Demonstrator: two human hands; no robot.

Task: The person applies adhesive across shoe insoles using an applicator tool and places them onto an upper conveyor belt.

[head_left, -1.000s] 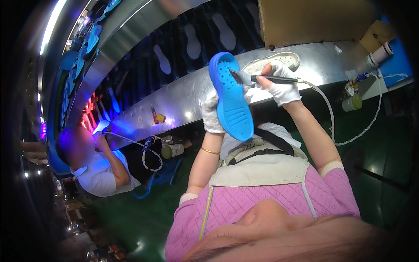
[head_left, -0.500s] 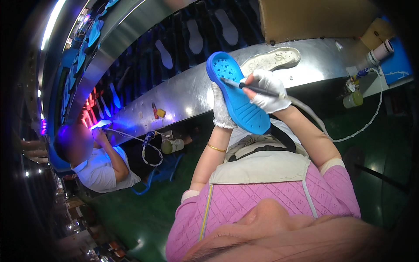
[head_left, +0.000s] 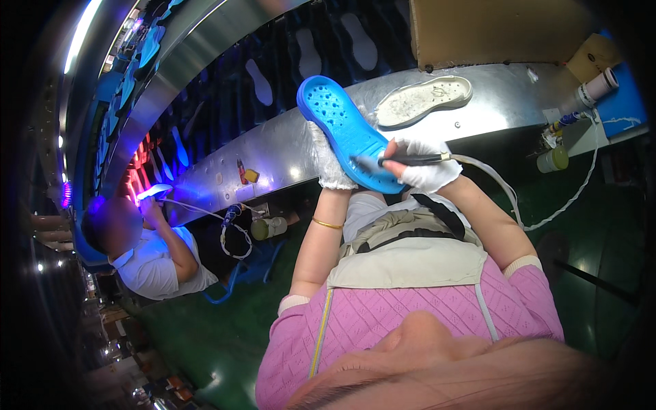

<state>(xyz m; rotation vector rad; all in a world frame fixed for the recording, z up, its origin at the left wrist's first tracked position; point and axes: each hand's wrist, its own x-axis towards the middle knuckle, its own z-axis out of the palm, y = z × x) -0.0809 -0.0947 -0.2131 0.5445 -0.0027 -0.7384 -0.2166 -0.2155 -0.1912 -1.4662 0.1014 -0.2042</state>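
A blue shoe sole (head_left: 342,123), dotted with holes toward its far end, is tilted up in front of me. My left hand (head_left: 328,160), in a white glove, grips it along its left side, the fingers partly hidden behind it. In my right hand (head_left: 427,164), gloved but with bare fingertips, is a dark-handled brush (head_left: 413,160) with a pale hose trailing from its back end. The brush's blurred tip lies over the near part of the sole. Beyond my right hand, a whitish sole (head_left: 424,101) rests on the metal ledge.
The metal ledge (head_left: 287,147) runs along a dark conveyor carrying several flat soles (head_left: 359,42). A cardboard box (head_left: 492,31) stands at the far right. A small red and yellow item (head_left: 247,172) lies on the ledge. At left, a co-worker (head_left: 160,246) holds a lit blue piece.
The blue sole has shifted left and slightly away from me with my left hand. The brush tip has moved from its holed far part down to its near part.
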